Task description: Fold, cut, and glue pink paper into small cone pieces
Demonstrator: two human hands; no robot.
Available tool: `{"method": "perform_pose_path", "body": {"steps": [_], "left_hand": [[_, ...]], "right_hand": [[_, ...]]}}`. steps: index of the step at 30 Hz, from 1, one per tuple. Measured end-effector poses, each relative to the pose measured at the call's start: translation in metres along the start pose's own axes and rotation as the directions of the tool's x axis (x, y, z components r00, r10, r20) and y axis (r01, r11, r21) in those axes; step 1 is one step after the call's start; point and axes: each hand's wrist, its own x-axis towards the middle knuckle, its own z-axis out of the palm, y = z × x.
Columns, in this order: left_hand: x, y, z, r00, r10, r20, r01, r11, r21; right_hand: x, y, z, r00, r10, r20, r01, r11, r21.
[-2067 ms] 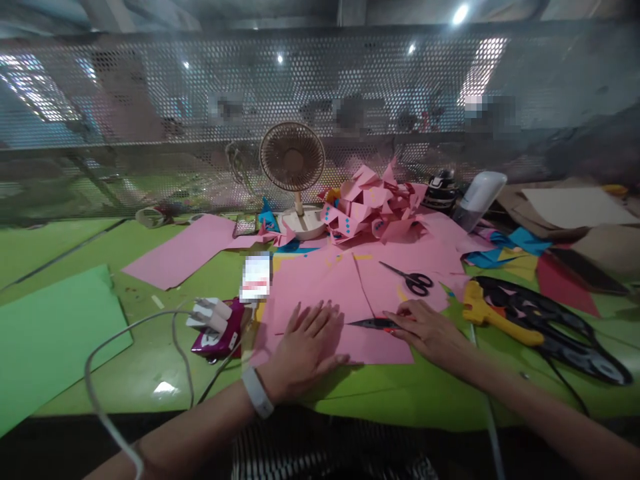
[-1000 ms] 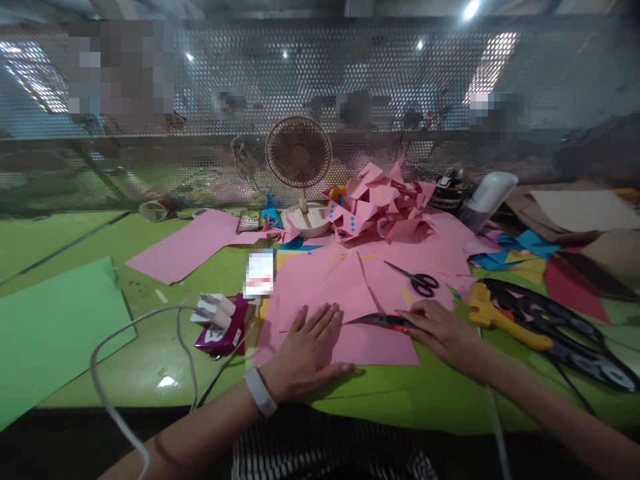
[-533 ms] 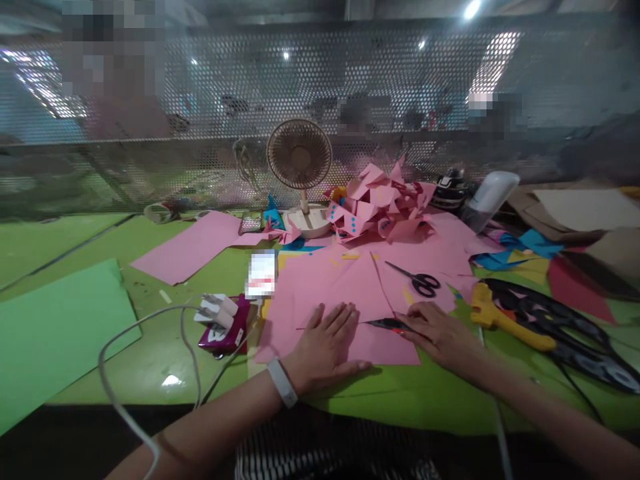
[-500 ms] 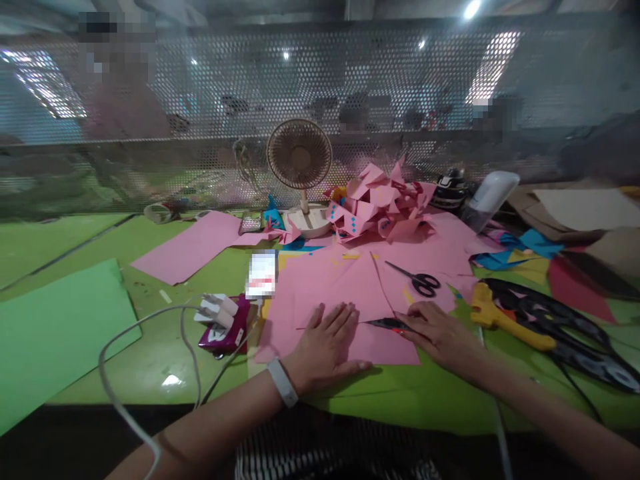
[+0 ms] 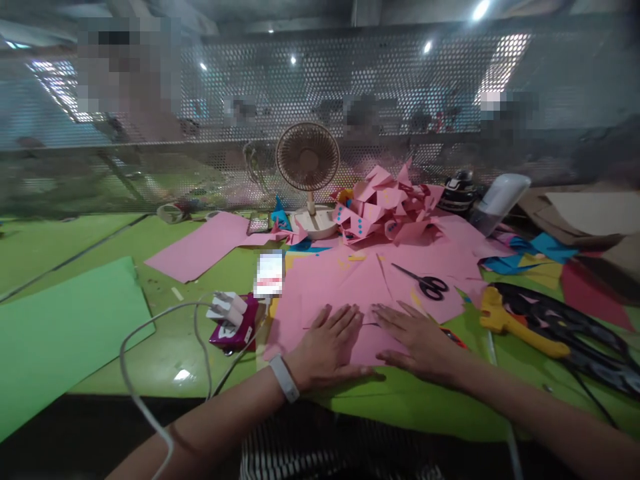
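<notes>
Right hand point(image 5: 419, 340) shifted off the cutter onto flat pink paper sheet point(image 5: 345, 293), left hand point(image 5: 327, 347) alongside (both flat, grasping nothing), black-handled scissors point(image 5: 425, 283) beyond.

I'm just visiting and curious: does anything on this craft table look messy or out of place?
Yes. A heap of crumpled pink paper pieces is piled beside the small fan, and a white cable loops loosely over the table edge. Both hands, left hand and right hand, press flat on the pink sheet.

I count one pair of black-handled scissors point(image 5: 424, 283), one small beige desk fan point(image 5: 308, 158) and one yellow plastic tool point(image 5: 520, 327). My two hands, left hand point(image 5: 327, 347) and right hand point(image 5: 419, 340), are here too.
</notes>
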Motion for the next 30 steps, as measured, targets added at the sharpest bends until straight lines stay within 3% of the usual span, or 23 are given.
{"method": "perform_pose_path", "body": {"steps": [11, 16, 20, 24, 30], "left_hand": [[-0.066, -0.032, -0.02, 0.993, -0.102, 0.052, 0.102, 0.995, -0.005], [-0.046, -0.04, -0.024, 0.995, -0.101, -0.007, 0.101, 0.995, -0.009], [-0.026, -0.055, -0.015, 0.997, -0.069, -0.044, 0.069, 0.998, 0.006], [-0.02, -0.068, -0.005, 0.998, -0.055, -0.013, 0.055, 0.999, 0.002], [-0.022, -0.07, -0.002, 0.998, -0.044, -0.044, 0.044, 0.999, 0.001]], "right_hand": [[0.001, 0.001, -0.005, 0.999, 0.007, 0.031, -0.009, 0.996, 0.084], [-0.009, 0.009, -0.02, 0.999, 0.034, -0.039, -0.033, 0.999, 0.033], [-0.035, 0.025, -0.027, 0.97, 0.196, -0.144, -0.205, 0.978, -0.046], [-0.054, 0.036, -0.024, 0.956, 0.279, -0.086, -0.282, 0.959, -0.028], [-0.043, 0.03, -0.03, 0.963, 0.267, -0.044, -0.262, 0.96, 0.097]]}}
